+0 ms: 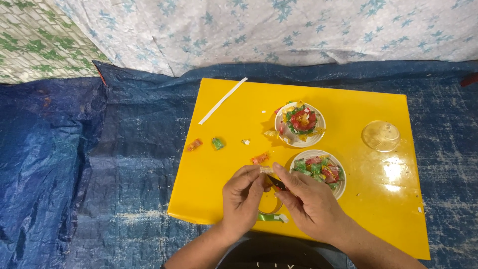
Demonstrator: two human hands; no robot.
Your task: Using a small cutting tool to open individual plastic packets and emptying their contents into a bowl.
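Wrapped candy (267, 171), small, light and crinkly, sits low centre, pinched at its twisted ends by left hand (242, 199) and right hand (309, 201), fingertips closed on it; likely slippery. Two white bowls (300, 143) (339, 188) hold wrappers and candies. Three loose candies (194, 145) (217, 144) (260, 159) lie on one yellow board (239, 119).

A glossy, smooth yellow plastic board (239, 129) lies on a rough, woven blue tarp (99, 164). Shiny crinkled candy wrappers (302, 119) fill a white bowl (318, 130), possibly plastic. Printed cloth (279, 30) hangs behind.
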